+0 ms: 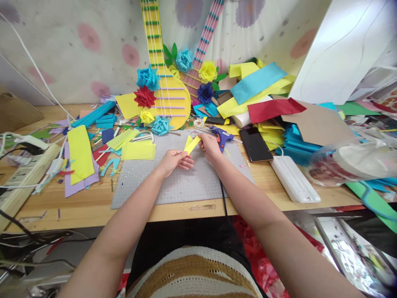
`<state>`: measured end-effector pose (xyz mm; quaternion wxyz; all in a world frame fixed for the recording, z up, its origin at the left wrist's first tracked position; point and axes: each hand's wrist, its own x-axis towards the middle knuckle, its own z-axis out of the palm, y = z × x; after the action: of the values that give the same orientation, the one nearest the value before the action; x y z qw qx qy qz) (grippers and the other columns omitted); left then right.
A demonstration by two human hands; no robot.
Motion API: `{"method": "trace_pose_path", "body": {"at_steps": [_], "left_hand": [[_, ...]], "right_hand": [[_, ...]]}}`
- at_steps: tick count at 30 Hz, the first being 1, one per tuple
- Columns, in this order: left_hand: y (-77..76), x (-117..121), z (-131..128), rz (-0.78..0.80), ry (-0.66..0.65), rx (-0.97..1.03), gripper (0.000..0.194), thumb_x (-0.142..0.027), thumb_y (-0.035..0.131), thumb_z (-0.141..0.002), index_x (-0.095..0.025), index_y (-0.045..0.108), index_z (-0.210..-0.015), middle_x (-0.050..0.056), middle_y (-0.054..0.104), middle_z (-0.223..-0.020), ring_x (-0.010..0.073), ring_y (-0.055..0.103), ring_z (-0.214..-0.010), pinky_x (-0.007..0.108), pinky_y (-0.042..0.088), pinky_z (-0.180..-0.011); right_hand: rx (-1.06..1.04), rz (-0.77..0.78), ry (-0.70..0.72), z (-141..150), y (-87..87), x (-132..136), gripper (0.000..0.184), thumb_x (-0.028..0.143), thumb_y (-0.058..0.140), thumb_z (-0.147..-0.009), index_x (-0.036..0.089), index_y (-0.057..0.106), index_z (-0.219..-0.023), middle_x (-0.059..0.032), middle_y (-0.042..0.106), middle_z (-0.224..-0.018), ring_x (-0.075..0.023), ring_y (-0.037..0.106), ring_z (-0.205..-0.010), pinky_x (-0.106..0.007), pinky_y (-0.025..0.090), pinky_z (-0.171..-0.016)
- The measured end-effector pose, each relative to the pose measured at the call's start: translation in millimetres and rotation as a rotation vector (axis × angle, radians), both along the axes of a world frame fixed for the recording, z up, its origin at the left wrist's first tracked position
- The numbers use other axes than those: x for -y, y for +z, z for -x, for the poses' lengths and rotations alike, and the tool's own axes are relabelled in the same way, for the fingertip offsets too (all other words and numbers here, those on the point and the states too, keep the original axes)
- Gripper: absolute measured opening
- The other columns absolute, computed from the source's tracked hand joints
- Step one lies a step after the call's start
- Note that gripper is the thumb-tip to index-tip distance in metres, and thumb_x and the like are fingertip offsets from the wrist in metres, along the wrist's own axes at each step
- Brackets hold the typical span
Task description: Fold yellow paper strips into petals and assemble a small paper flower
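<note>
A folded yellow paper strip point(192, 145) is stretched between my two hands above the grey cutting mat point(139, 184). My left hand point(176, 161) pinches its lower end between thumb and fingers. At the upper end, the fingers of my right hand point(209, 145) are closed on the same strip. A blue glue gun point(223, 137) lies just beyond my right hand. To the left of my left hand are a yellow paper sheet point(138, 151) and scissors point(144, 136), partly covered by paper.
Paper guitars, one yellow point(173, 99), lean at the back with paper flowers. Coloured paper is heaped at the right, near a black phone point(254, 144) and a white power bank point(294, 180). A power strip point(25, 174) and cables lie at the left.
</note>
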<state>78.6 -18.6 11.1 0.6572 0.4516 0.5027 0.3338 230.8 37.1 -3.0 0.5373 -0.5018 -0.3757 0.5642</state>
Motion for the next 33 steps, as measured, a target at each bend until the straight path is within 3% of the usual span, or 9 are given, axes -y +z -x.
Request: {"method": "trace_pose_path", "body": {"at_steps": [4,7,11,13,16,18,21,27,33], "left_hand": [[-1.2,-3.4,0.3,-0.072,0.182,0.013,0.022,-0.024,0.047,-0.085,-0.008,0.060,-0.078,0.009,0.069,-0.069,0.0128,0.065,-0.056,0.022,0.051,-0.052],[-3.5,-5.7,0.2,-0.091,0.198,0.013,0.022,-0.025,0.048,-0.085,-0.008,0.060,-0.080,0.010,0.070,-0.071,0.0129,0.065,-0.056,0.022,0.050,-0.052],[-7.4,-8.8,0.3,-0.125,0.125,-0.062,0.024,-0.032,0.051,-0.083,-0.010,0.061,-0.085,0.011,0.070,-0.080,0.0131,0.064,-0.057,0.022,0.048,-0.050],[-9.6,-12.1,2.1,-0.213,0.122,-0.177,0.028,-0.037,0.051,-0.082,-0.012,0.062,-0.087,0.010,0.070,-0.083,0.0122,0.062,-0.055,0.022,0.045,-0.048],[-11.6,-19.6,5.0,-0.451,0.213,-0.500,0.026,-0.037,0.051,-0.081,-0.015,0.063,-0.088,0.006,0.068,-0.081,0.0129,0.060,-0.062,0.023,0.044,-0.056],[-11.4,-26.0,4.3,-0.523,0.246,-0.749,0.021,-0.032,0.053,-0.079,-0.018,0.064,-0.089,0.005,0.068,-0.083,0.0152,0.060,-0.073,0.025,0.044,-0.064],[-8.7,-37.1,-2.7,-0.519,0.148,-0.977,0.021,-0.032,0.057,-0.075,-0.018,0.065,-0.089,0.008,0.066,-0.094,0.0201,0.060,-0.085,0.029,0.043,-0.071],[4.7,-58.1,-25.7,-0.347,-0.070,-1.149,0.025,-0.033,0.067,-0.066,-0.016,0.067,-0.084,0.016,0.066,-0.100,0.0290,0.061,-0.091,0.034,0.043,-0.072],[17.6,-67.0,-37.7,-0.246,-0.117,-1.246,0.026,-0.031,0.070,-0.061,-0.014,0.065,-0.081,0.016,0.067,-0.091,0.0296,0.063,-0.085,0.035,0.044,-0.069]], "right_hand": [[-0.057,0.002,0.216,2.9,4.2,6.6,0.034,0.048,0.070,-0.060,0.015,0.059,-0.063,0.0050,0.043,-0.047,-0.0029,0.030,-0.040,-0.018,0.014,-0.035],[-0.020,0.008,0.289,7.6,5.8,12.5,0.034,0.043,0.075,-0.052,0.015,0.056,-0.057,0.0050,0.045,-0.047,-0.0028,0.032,-0.040,-0.019,0.015,-0.036],[0.024,-0.015,0.243,10.0,4.0,12.7,0.031,0.038,0.074,-0.052,0.016,0.053,-0.054,0.0049,0.047,-0.048,-0.0034,0.034,-0.041,-0.020,0.020,-0.038],[0.029,-0.016,0.177,7.6,2.6,9.5,0.027,0.036,0.072,-0.054,0.017,0.053,-0.055,0.0054,0.047,-0.048,-0.0036,0.033,-0.042,-0.020,0.021,-0.038],[0.026,0.010,0.051,0.8,1.1,3.9,0.021,0.032,0.067,-0.058,0.017,0.052,-0.057,0.0058,0.046,-0.048,-0.0040,0.032,-0.041,-0.020,0.021,-0.039],[0.040,0.029,0.021,-3.8,1.0,2.0,0.019,0.030,0.064,-0.059,0.018,0.050,-0.056,0.0058,0.045,-0.047,-0.0041,0.031,-0.041,-0.020,0.020,-0.039],[0.093,0.031,0.010,-8.0,2.1,2.9,0.018,0.028,0.062,-0.060,0.018,0.048,-0.054,0.0056,0.044,-0.047,-0.0042,0.031,-0.040,-0.020,0.020,-0.039],[0.144,-0.010,-0.013,-10.5,5.8,8.3,0.016,0.028,0.060,-0.062,0.017,0.050,-0.056,0.0055,0.045,-0.047,-0.0045,0.032,-0.040,-0.021,0.023,-0.041],[0.069,-0.033,-0.052,-13.5,7.8,7.2,0.015,0.027,0.060,-0.061,0.018,0.049,-0.056,0.0063,0.044,-0.047,-0.0043,0.030,-0.040,-0.021,0.021,-0.041]]}}
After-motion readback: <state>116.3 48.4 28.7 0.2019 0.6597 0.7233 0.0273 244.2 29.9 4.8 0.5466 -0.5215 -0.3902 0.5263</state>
